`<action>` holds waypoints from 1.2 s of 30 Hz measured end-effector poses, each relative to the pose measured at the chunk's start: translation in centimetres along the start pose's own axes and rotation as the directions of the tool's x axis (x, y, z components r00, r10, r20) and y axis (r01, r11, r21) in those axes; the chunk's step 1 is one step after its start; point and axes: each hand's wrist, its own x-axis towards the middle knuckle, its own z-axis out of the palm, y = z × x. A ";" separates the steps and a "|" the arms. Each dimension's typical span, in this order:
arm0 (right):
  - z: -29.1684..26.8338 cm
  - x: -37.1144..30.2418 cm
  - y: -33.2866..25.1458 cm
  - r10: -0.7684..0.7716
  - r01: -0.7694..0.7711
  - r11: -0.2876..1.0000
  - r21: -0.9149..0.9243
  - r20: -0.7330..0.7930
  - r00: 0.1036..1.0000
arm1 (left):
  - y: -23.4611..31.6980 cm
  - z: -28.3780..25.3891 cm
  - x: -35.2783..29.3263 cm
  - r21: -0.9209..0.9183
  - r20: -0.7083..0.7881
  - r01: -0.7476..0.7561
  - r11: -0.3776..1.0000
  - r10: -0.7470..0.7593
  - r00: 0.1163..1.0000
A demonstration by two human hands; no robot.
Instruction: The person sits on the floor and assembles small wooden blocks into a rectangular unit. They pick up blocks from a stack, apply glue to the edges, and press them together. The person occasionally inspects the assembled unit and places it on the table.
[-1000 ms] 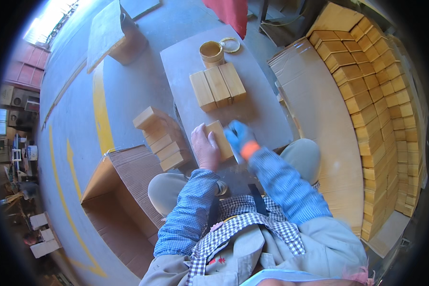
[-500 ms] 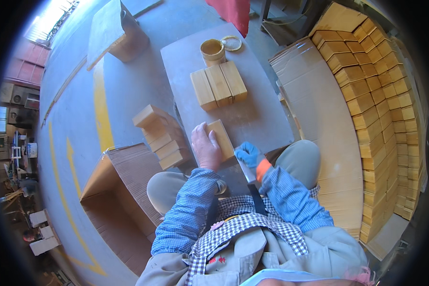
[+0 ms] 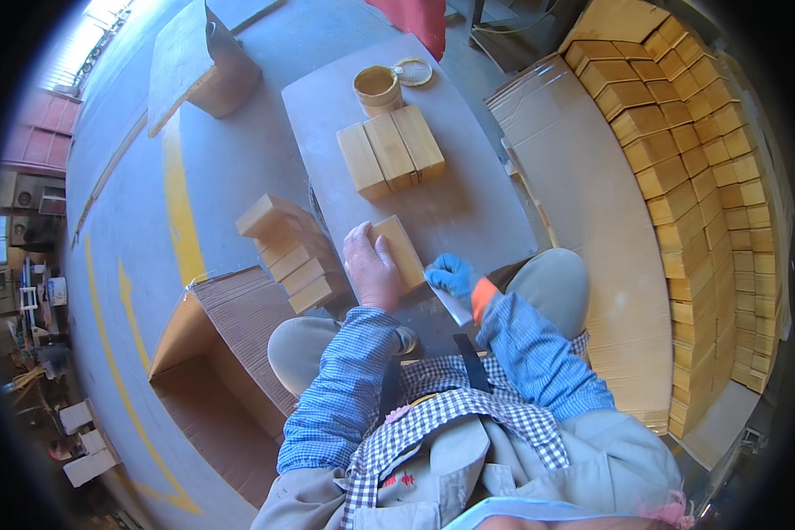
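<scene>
My bare left hand grips a light wooden block at the near end of a grey table, its thumb on the block's upper face and its fingers by the left side. At the block's near right corner is my right hand, in a blue glove with an orange cuff. Its closed fingers pinch a thin, flat white piece, whose kind I cannot make out. Three wooden blocks stand side by side farther up the table, in front of an open tub with a yellowish-brown inside.
The grey table spans my knees. A round lid lies beside the tub. Left of the table are stacked wooden blocks and an open cardboard box. To the right, a large carton holds rows of blocks.
The whole view has shifted slightly. My right hand has slid a little way forward along the block's edge with the white piece. The left hand keeps its hold.
</scene>
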 end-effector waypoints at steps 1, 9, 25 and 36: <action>0.0 0.8 -0.5 -0.050 0.050 0.998 -0.027 0.005 0.999 | -0.1 0.0 0.1 -0.011 0.018 -0.005 1.000 0.005 1.000; 0.5 6.1 -1.2 -0.210 0.199 0.971 -0.135 -0.069 0.975 | 0.4 -0.4 0.0 -0.032 -0.006 -0.006 0.999 0.006 1.000; -1.6 2.0 1.0 -0.238 0.244 0.969 0.032 -0.123 0.963 | 0.3 -3.7 -5.3 0.078 -0.119 0.174 0.982 -0.165 0.979; 1.4 0.0 -3.3 -0.173 0.039 0.936 -0.350 -0.361 0.916 | 2.0 -1.8 -1.0 0.315 0.086 -0.190 0.930 0.171 0.981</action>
